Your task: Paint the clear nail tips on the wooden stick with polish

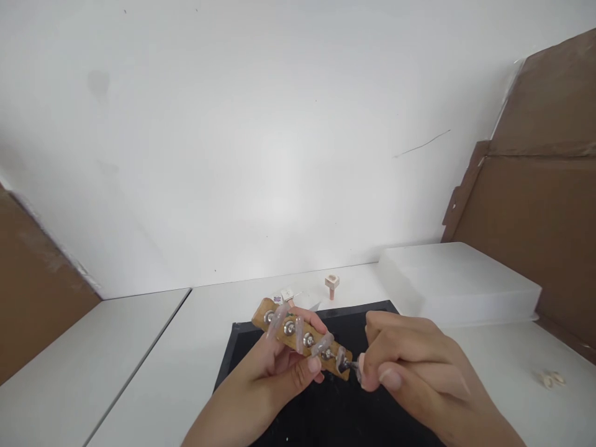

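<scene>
My left hand (pixel 274 379) grips a narrow wooden strip (pixel 319 347) from below, its thumb pressed along the near edge. Round metal studs (pixel 289 328) line the strip, and several translucent, sparkly pieces shaped like false nails (pixel 299 335) sit across it. At the strip's right end, my right hand (pixel 410 366) is closed with thumb and fingers pinched. A small dark, shiny bit (pixel 356 367) shows between its fingertips and the end stud; I cannot tell what it is. Both hands are above a black mat (pixel 326 413).
Behind the mat stands a small pale block on a pink stem (pixel 331 284), with another pale block (pixel 287 294) left of it. A translucent white box (pixel 460 279) is at the right. Small pale bits (pixel 552 379) lie on the right table. Brown cardboard (pixel 540 186) walls the sides.
</scene>
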Demonstrator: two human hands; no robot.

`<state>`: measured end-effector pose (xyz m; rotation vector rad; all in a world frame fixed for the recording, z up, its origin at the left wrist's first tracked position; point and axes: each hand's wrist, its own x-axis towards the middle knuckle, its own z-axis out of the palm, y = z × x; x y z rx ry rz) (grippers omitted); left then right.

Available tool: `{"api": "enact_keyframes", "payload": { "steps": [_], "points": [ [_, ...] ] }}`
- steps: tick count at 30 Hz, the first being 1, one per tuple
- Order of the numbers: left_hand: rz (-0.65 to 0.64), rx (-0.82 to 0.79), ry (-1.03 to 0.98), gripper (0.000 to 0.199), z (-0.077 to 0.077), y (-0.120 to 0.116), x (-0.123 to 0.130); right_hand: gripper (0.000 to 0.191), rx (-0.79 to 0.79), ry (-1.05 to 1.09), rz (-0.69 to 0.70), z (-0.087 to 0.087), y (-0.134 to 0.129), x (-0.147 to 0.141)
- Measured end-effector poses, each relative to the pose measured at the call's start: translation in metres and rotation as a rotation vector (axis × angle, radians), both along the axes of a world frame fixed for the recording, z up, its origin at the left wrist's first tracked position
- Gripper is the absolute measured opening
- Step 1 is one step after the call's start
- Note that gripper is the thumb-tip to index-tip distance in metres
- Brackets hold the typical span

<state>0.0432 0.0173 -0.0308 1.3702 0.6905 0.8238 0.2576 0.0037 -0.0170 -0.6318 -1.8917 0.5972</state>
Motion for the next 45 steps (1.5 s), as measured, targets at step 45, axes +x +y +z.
{"api": "enact_keyframes", "payload": {
  "steps": [45],
  "points": [
    [0.048, 0.015, 0.129, 0.021, 0.0039, -0.0096, 0.0025, 0.035, -0.037, -0.075, -0.024, 0.0016, -0.0009, 0.0033]
  ]
}}
